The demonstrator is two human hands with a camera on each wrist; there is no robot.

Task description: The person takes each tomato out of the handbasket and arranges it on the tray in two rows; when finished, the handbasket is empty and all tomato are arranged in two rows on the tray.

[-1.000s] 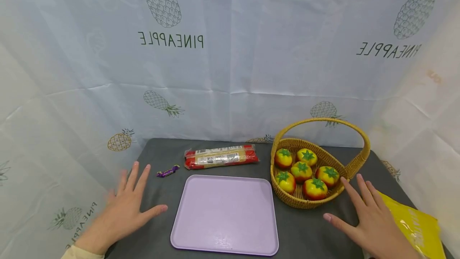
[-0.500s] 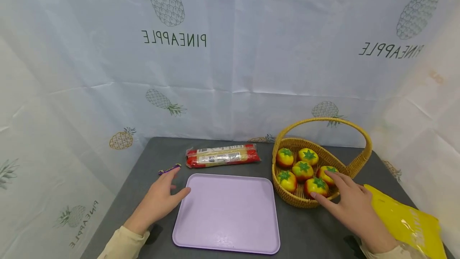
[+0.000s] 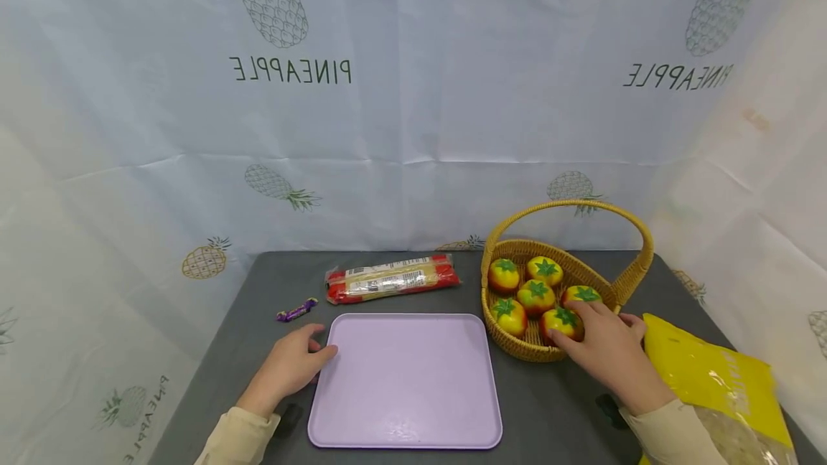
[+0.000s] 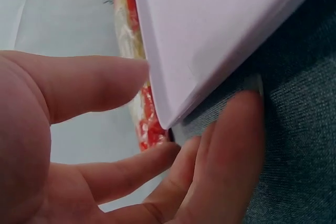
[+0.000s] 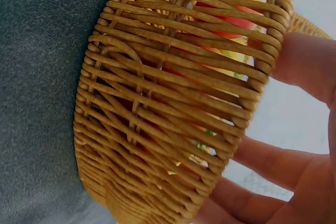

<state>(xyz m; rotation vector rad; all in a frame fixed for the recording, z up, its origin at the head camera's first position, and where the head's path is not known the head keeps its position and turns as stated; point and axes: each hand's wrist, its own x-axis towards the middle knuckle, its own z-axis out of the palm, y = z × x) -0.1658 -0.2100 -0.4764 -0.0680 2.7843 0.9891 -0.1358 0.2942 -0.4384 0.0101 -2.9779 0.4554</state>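
Observation:
In the head view my right hand (image 3: 610, 350) reaches over the near rim of the wicker basket (image 3: 536, 351). Its thumb and fingers are round the nearest yellow-red toy fruit with a green leafy top (image 3: 561, 323). The right wrist view shows the basket wall (image 5: 163, 93) hiding the fingertips, so how firmly they grip is hidden. Several similar toy fruits lie inside. My left hand (image 3: 284, 368) is at the left edge of the lilac tray (image 3: 403, 379). In the left wrist view its thumb and bent fingers stand apart about the tray's corner (image 4: 167, 121), holding nothing.
Behind the tray lies a long red-and-clear packet (image 3: 390, 278), with a purple wrapped candy (image 3: 297, 310) to its left. A yellow bag (image 3: 717, 379) lies at the right, beside my right forearm. The basket's tall handle (image 3: 568, 204) arches above the fruits.
Both hands were spread wide beside the tray and basket. My left hand has come in to the tray's edge; my right hand has moved left into the basket, onto the near fruit.

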